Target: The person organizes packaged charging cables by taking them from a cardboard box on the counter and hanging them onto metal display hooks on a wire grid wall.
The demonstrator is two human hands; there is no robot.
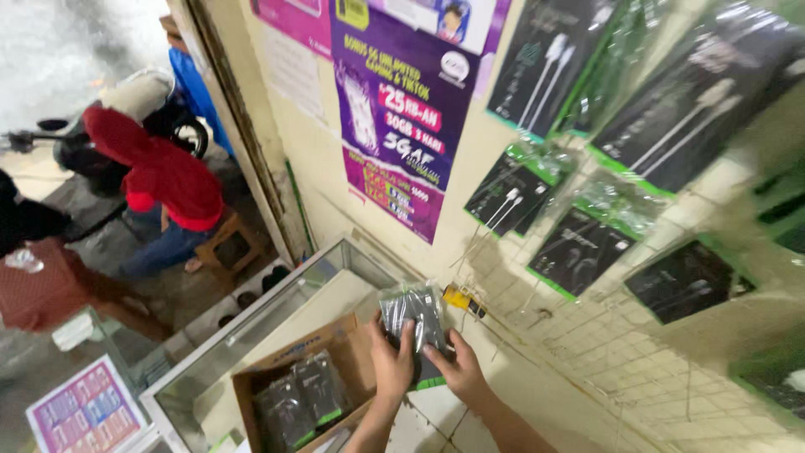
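Note:
Both my hands hold a black packet (413,319) in clear plastic with a green bottom edge, raised above a glass counter. My left hand (391,365) grips its left side with the thumb across the front. My right hand (460,367) holds its lower right side. Just below and left, an open cardboard box (256,379) contains several more black packets (300,403) of the same kind. On the wall to the right, a wire grid (637,352) carries several hanging black packets (579,250) with white cables inside.
A glass display counter (251,315) runs along the wall. A purple poster (402,117) hangs above it. A person in a red hooded top (163,180) sits on a wooden stool (225,242) by a scooter (126,105). A small yellow item (459,297) lies near the wall.

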